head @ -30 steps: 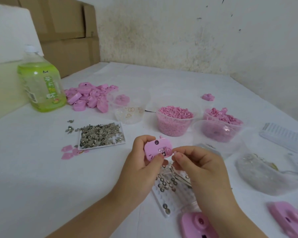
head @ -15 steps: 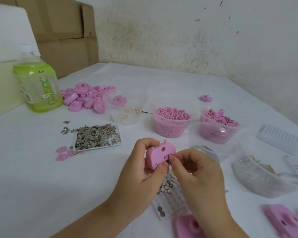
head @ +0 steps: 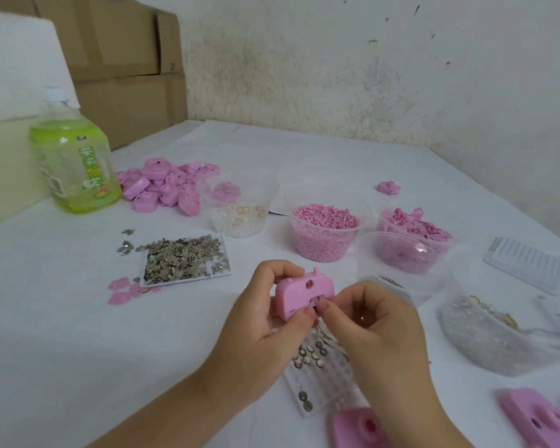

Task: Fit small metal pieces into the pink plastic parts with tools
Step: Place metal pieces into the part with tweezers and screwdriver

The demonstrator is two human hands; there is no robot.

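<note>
My left hand [head: 259,321] grips a small pink plastic part [head: 299,294] above the table, thumb under it and fingers curled over its top. My right hand [head: 379,328] has its fingertips pinched at the part's lower right opening; whatever they hold is too small to make out. Under both hands lies a clear tray [head: 324,376] with small round metal pieces in its wells. A white tray heaped with small metal pieces [head: 185,261] sits to the left.
A green drink bottle [head: 73,163] stands far left beside a pile of pink parts [head: 168,185]. Clear cups hold rings [head: 240,211], pink granules [head: 324,234] and pink bits [head: 411,234]. Pink moulded pieces [head: 540,418] lie at the near right; a plastic bag [head: 488,334] is to the right.
The pink part has tilted in my left hand, its face turning from toward me to upward. My right fingertips stayed at its opening. The view shifted slightly.
</note>
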